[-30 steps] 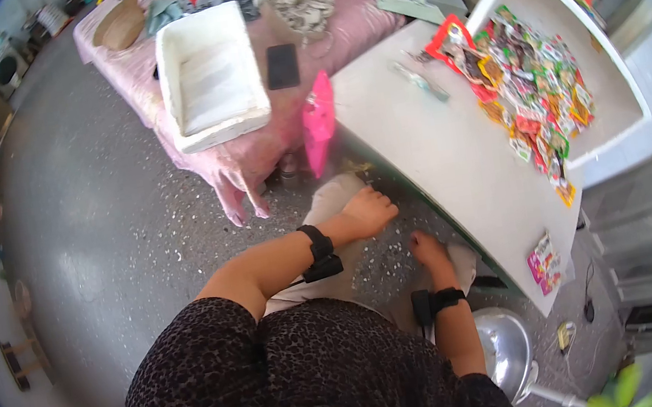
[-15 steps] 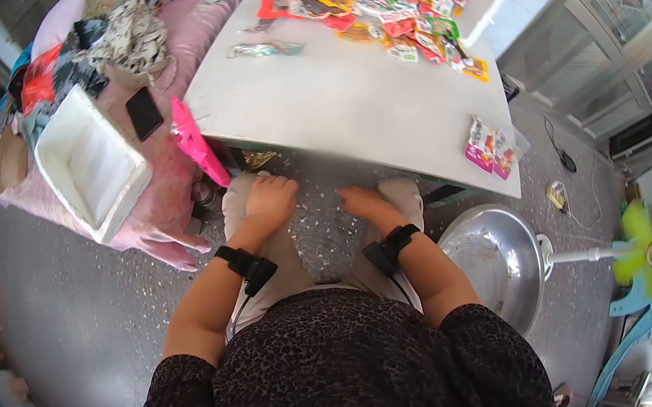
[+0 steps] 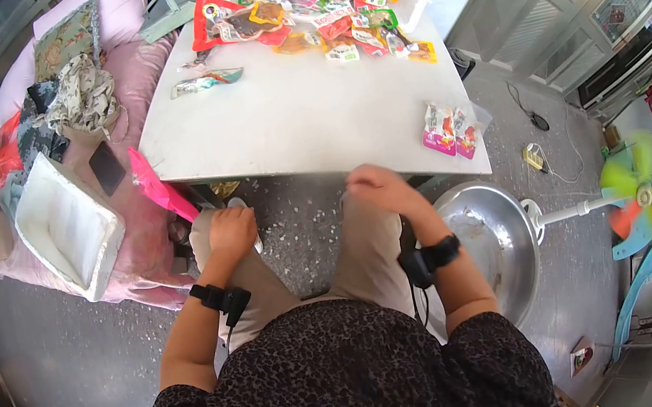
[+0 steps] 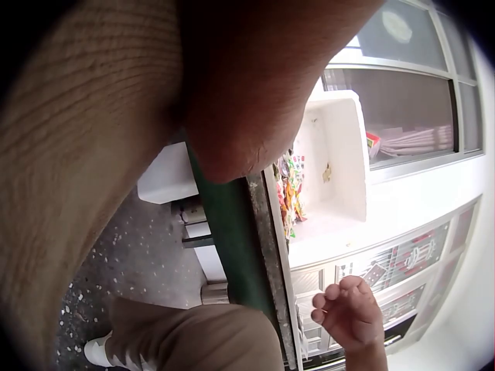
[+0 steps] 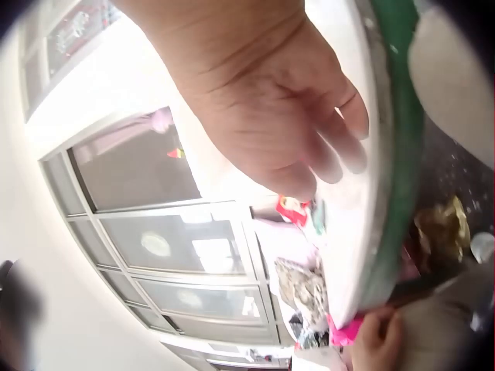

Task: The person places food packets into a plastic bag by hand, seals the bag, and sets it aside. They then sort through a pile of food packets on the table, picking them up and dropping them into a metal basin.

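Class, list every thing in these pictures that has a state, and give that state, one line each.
left hand: rests on the trouser leg, holds nothing.
right hand: fingers relaxed, empty, by the table edge.
snack packets: heaped loose on the table.
foam box: empty, tilted.
fan: spinning, blades blurred.
basin: upright, open side up.

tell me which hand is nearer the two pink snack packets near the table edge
Right. The right hand hovers at the table's near edge, just left of the packets; the left hand rests on the left knee, much farther off.
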